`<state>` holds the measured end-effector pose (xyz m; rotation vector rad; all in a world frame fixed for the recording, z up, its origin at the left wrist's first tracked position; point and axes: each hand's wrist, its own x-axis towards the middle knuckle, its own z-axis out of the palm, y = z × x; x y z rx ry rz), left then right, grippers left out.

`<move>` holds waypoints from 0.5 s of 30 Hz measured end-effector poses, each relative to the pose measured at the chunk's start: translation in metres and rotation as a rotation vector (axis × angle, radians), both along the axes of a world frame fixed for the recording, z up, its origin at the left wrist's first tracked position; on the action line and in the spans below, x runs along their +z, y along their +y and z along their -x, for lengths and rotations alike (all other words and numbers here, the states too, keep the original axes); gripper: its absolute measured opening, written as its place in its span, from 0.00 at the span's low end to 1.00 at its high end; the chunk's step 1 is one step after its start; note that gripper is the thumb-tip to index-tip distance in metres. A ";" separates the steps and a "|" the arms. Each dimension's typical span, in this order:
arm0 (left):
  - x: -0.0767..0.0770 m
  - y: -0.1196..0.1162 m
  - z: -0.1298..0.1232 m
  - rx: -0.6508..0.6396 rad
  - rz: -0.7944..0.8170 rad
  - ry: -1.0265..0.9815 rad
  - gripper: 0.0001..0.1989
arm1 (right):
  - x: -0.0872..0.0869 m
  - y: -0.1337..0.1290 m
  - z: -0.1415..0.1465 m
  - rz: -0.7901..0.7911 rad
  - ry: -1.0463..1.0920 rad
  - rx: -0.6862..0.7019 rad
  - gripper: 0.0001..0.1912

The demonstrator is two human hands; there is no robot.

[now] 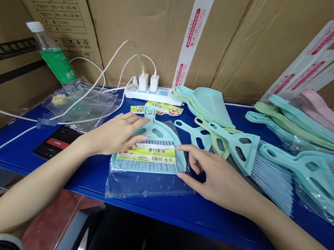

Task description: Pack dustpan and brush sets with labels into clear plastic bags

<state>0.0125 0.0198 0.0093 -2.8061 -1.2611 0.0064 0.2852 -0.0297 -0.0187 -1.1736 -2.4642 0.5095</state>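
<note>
Blue desk [199, 212]: brush-and-dustpan set [146, 167] in clear bag [143, 187], flat at centre of frame.
Left hand [112, 132] and right hand [222, 180], fingers spread, touch opposite sides, apparently to steady it.

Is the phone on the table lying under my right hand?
No, the phone lies to the left of your left hand, and your right hand is over by the packaged dustpan set.
</note>
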 end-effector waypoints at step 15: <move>0.007 0.000 0.000 0.115 -0.065 0.060 0.23 | -0.004 0.005 -0.004 -0.499 0.045 0.183 0.14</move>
